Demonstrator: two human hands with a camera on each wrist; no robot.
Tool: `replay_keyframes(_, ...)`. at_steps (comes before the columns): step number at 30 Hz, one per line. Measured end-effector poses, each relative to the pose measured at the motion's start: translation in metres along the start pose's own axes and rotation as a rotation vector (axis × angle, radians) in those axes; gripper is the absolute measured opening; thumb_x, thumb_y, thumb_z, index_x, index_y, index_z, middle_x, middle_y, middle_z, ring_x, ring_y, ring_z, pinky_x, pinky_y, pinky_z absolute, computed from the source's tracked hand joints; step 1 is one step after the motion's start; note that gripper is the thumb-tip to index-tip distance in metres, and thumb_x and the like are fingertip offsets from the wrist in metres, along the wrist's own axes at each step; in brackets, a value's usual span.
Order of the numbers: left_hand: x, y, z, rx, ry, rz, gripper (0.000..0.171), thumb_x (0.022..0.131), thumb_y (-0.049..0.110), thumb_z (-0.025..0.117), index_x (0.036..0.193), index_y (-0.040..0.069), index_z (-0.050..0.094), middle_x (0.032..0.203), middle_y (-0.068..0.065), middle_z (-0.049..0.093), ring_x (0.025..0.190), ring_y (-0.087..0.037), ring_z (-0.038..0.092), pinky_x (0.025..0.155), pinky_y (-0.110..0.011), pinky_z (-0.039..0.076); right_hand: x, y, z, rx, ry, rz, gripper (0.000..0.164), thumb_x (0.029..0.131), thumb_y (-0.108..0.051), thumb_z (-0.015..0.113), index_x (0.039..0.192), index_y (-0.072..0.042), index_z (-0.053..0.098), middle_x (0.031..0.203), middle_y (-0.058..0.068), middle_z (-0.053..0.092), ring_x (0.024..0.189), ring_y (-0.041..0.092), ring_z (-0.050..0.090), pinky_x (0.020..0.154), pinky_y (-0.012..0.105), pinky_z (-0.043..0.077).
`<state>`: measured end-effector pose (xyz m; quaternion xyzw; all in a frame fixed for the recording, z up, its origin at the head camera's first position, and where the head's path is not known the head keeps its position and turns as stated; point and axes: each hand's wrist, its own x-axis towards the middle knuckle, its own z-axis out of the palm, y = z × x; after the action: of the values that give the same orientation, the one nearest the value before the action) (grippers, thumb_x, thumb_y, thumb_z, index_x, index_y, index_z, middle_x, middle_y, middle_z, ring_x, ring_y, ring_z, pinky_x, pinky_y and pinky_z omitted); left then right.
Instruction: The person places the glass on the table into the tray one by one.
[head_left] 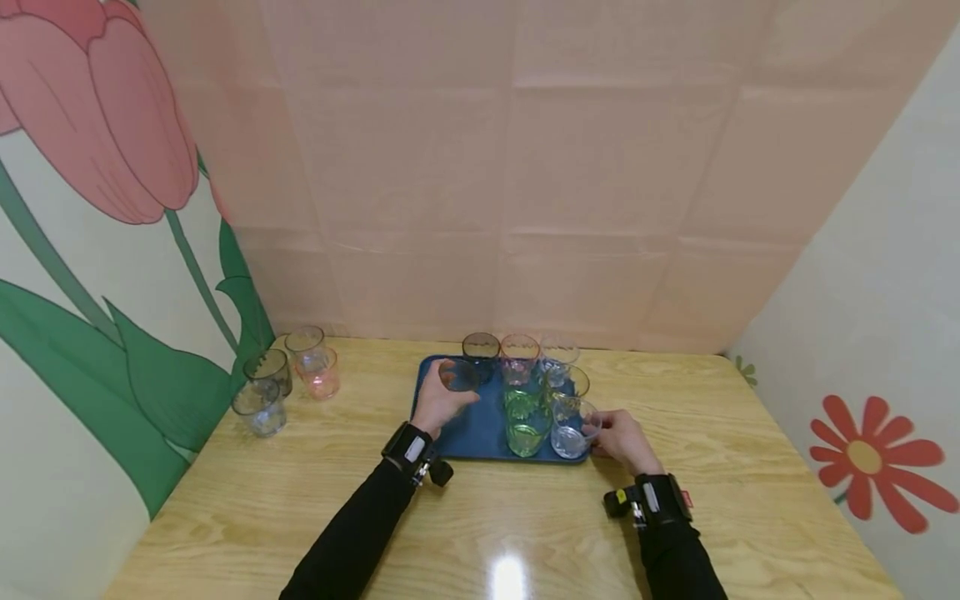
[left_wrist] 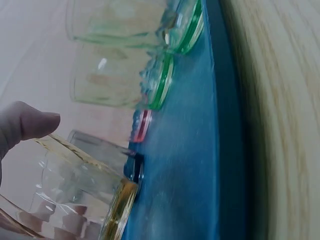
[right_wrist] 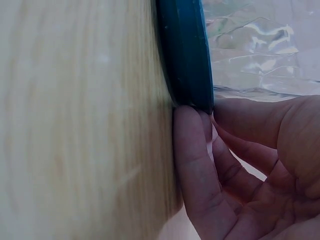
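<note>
My left hand (head_left: 437,406) grips an amber-tinted drinking glass (left_wrist: 117,210) by its sides, over the left part of a blue tray (head_left: 472,429). In the left wrist view the thumb (left_wrist: 37,122) lies at the glass's rim, and its base is close over the tray floor. At the tray's front right corner, my right hand (head_left: 628,440) pinches the tray edge (right_wrist: 187,55) between thumb and a fingertip. Just beside that hand stands a clear glass (head_left: 572,433), with green glasses (head_left: 527,429) to its left.
Behind these on the tray are a dark glass (head_left: 481,348), a pink glass (head_left: 519,354), a clear one (head_left: 559,352) and a yellowish one (head_left: 568,383). Off the tray at the table's left stand a pink glass (head_left: 320,379), a grey glass (head_left: 268,367) and clear glasses (head_left: 260,412).
</note>
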<state>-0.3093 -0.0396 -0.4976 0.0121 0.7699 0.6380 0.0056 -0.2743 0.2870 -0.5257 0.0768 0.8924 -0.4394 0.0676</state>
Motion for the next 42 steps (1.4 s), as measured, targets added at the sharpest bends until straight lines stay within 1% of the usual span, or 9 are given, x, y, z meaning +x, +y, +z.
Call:
replay_keyframes(5, 0.002, -0.001, 0.01, 0.004, -0.006, -0.024, 0.082, 0.079, 0.014, 0.08, 0.147, 0.008, 0.035, 0.139, -0.016, 0.05, 0.127, -0.037, 0.048, 0.091, -0.045, 0.049, -0.001, 0.0, -0.001, -0.005, 0.006, -0.005, 0.025, 0.096, -0.01, 0.061, 0.116, 0.003, 0.067, 0.106, 0.017, 0.067, 0.078, 0.015, 0.063, 0.064, 0.031, 0.057)
replay_keyframes(12, 0.002, -0.004, 0.022, 0.067, -0.02, -0.007, 0.078, 0.079, 0.015, 0.081, 0.145, 0.011, 0.039, 0.14, -0.017, 0.047, 0.114, -0.035, 0.055, 0.078, -0.043, 0.051, -0.003, -0.002, -0.001, -0.002, 0.007, 0.002, 0.025, 0.096, -0.01, 0.061, 0.116, 0.004, 0.067, 0.105, 0.017, 0.068, 0.078, 0.015, 0.064, 0.064, 0.031, 0.057)
replay_keyframes(13, 0.002, -0.004, 0.024, 0.077, -0.016, -0.009, 0.078, 0.078, 0.016, 0.082, 0.144, 0.012, 0.041, 0.139, -0.018, 0.047, 0.111, -0.034, 0.055, 0.08, -0.041, 0.051, -0.003, -0.002, -0.001, 0.002, 0.007, 0.006, 0.026, 0.096, -0.009, 0.061, 0.117, 0.004, 0.067, 0.105, 0.017, 0.068, 0.077, 0.015, 0.064, 0.064, 0.031, 0.058)
replay_keyframes(18, 0.003, -0.005, 0.028, 0.089, -0.034, -0.016, 0.079, 0.077, 0.016, 0.083, 0.144, 0.013, 0.041, 0.14, -0.02, 0.044, 0.107, -0.033, 0.058, 0.077, -0.04, 0.053, -0.004, -0.003, -0.001, 0.005, 0.004, -0.001, 0.027, 0.095, -0.008, 0.061, 0.118, 0.005, 0.066, 0.107, 0.018, 0.068, 0.078, 0.015, 0.064, 0.065, 0.032, 0.058)
replay_keyframes(21, 0.004, -0.006, 0.029, 0.075, -0.047, -0.022, 0.081, 0.078, 0.017, 0.082, 0.146, 0.013, 0.039, 0.141, -0.019, 0.046, 0.113, -0.034, 0.058, 0.082, -0.042, 0.053, -0.004, -0.004, -0.002, 0.0, 0.0, -0.003, 0.027, 0.096, -0.009, 0.061, 0.118, 0.005, 0.066, 0.106, 0.018, 0.067, 0.078, 0.015, 0.064, 0.064, 0.031, 0.057)
replay_keyframes(27, 0.006, -0.006, 0.031, 0.063, -0.061, -0.035, 0.081, 0.08, 0.019, 0.081, 0.147, 0.012, 0.034, 0.143, -0.015, 0.047, 0.13, -0.035, 0.047, 0.094, -0.046, 0.049, -0.002, -0.004, -0.004, 0.001, 0.006, 0.0, 0.026, 0.096, -0.01, 0.061, 0.117, 0.004, 0.067, 0.106, 0.017, 0.067, 0.078, 0.015, 0.063, 0.064, 0.03, 0.057)
replay_keyframes(31, 0.007, -0.006, 0.031, 0.055, -0.065, -0.038, 0.082, 0.079, 0.02, 0.082, 0.144, 0.011, 0.033, 0.142, -0.016, 0.047, 0.129, -0.035, 0.047, 0.094, -0.046, 0.049, -0.003, -0.004, -0.003, 0.01, 0.006, -0.011, 0.025, 0.095, -0.009, 0.062, 0.115, 0.004, 0.068, 0.105, 0.017, 0.067, 0.076, 0.015, 0.064, 0.063, 0.03, 0.057)
replay_keyframes(37, 0.01, -0.009, 0.031, 0.086, -0.063, -0.043, 0.083, 0.078, 0.024, 0.083, 0.144, 0.012, 0.034, 0.139, -0.018, 0.047, 0.121, -0.036, 0.051, 0.087, -0.046, 0.05, -0.003, -0.003, -0.001, 0.022, -0.003, -0.015, 0.026, 0.095, -0.009, 0.062, 0.116, 0.004, 0.067, 0.106, 0.016, 0.067, 0.076, 0.014, 0.063, 0.064, 0.029, 0.057)
replay_keyframes(42, 0.011, -0.008, 0.03, 0.085, -0.064, -0.054, 0.084, 0.078, 0.023, 0.083, 0.146, 0.012, 0.033, 0.141, -0.019, 0.046, 0.124, -0.036, 0.049, 0.089, -0.048, 0.05, -0.005, -0.005, -0.001, 0.025, 0.004, 0.002, 0.026, 0.095, -0.008, 0.061, 0.117, 0.005, 0.067, 0.105, 0.016, 0.067, 0.077, 0.014, 0.063, 0.064, 0.03, 0.058)
